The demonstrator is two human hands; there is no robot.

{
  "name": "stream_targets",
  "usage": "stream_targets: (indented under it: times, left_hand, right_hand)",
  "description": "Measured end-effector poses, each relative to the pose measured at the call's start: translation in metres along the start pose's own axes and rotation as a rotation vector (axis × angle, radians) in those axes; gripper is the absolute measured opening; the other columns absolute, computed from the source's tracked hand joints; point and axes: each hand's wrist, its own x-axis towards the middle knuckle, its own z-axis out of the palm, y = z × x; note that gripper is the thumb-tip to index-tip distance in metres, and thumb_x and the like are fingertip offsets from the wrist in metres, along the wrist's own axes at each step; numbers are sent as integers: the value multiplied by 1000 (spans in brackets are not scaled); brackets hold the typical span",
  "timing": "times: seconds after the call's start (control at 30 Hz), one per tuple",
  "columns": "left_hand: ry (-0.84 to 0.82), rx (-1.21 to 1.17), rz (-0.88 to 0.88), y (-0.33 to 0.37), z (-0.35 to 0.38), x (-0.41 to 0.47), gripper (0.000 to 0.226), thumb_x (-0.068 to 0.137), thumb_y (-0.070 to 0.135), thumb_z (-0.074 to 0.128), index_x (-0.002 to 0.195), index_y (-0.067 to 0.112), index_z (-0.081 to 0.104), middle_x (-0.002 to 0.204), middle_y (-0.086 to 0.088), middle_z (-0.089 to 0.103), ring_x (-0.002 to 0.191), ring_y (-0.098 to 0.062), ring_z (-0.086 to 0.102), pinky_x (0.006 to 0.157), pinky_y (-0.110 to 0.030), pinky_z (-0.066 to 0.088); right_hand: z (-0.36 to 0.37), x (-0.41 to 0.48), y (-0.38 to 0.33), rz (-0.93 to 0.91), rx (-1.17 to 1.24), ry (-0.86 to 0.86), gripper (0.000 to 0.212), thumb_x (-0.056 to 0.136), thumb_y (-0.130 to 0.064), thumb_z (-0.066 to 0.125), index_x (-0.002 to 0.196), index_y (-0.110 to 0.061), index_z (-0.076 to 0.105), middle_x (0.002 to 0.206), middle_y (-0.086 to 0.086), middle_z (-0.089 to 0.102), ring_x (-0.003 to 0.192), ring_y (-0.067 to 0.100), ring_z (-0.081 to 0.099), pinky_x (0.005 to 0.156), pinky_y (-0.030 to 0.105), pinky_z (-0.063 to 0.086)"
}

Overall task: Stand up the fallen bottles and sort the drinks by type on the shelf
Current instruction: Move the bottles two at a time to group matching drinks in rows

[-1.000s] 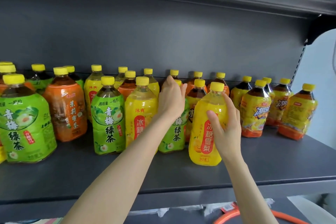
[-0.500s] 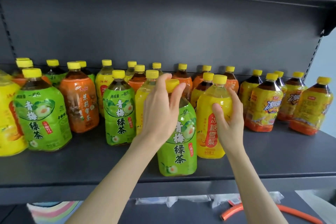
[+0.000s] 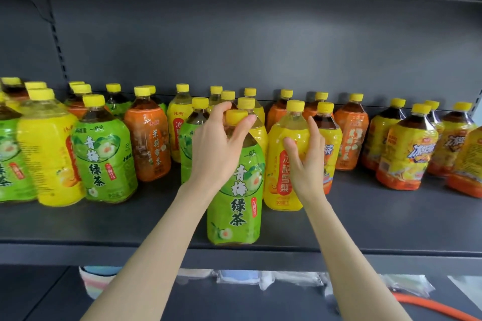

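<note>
Head view: the left hand (image 3: 216, 148) pinches the yellow cap and neck of an upright green-labelled plastic tea bottle (image 3: 242, 198) at the front edge of the dark grey metal shelf (image 3: 365, 221). Just to its right, the right hand (image 3: 305, 164) grips an upright yellow-labelled plastic bottle (image 3: 273, 164), thumb in front and fingers behind.

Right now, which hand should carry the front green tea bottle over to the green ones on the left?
Left. The left hand grips the green tea bottle at its neck with its fingers, and the green-label bottles stand on that side. The right hand holds the yellow bottle.
</note>
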Motion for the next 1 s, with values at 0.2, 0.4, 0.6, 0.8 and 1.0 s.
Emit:
stream_targets:
  times: [0.2, 0.4, 0.6, 0.8, 1.0]
  left_hand:
    - [-64, -53, -19, -6, -2, -5, 34, 94, 42, 49, 118, 19, 53, 87, 13, 62, 74, -4, 59, 71, -12, 45]
    - [-179, -204, -41, -17, -8, -14, 26, 100, 38, 37, 108, 21, 56, 94, 8, 63, 88, -1, 59, 80, -21, 45]
    - [131, -321, -264, -73, -17, -37, 22, 100, 28, 41, 116, 18, 54, 120, 0, 53, 114, -8, 49, 103, -32, 39]
    - [-119, -257, -563, -123, -20, -7, 82, 83, 56, 56, 146, 15, 24, 147, -2, 32, 134, -17, 32, 113, -39, 27]
    - [-212, -345, -508, -137, -16, -5, 57, 91, 46, 51, 137, 14, 38, 119, 8, 52, 116, -12, 49, 98, -28, 39]
  right_hand:
    - [-4, -33, -24, 53, -86, 106, 73, 88, -61, 40, 150, -27, 21, 156, 1, 20, 144, 22, 18, 115, 41, 13]
    - [12, -87, -59, 148, 301, -281, 82, 70, -64, 59, 139, -27, 35, 121, -13, 55, 109, 2, 55, 95, 25, 47]
    - [37, -95, -58, 217, 286, -181, 72, 70, -64, 64, 133, -38, 40, 131, -7, 55, 120, 7, 53, 100, 37, 48]
    - [46, -99, -59, 249, 261, -77, 84, 67, -64, 65, 139, -30, 39, 134, -7, 53, 123, 5, 51, 102, 33, 45]
    - [50, -101, -59, 249, 249, -14, 68, 70, -56, 63, 131, -28, 49, 125, -8, 61, 116, 6, 57, 96, 29, 48]
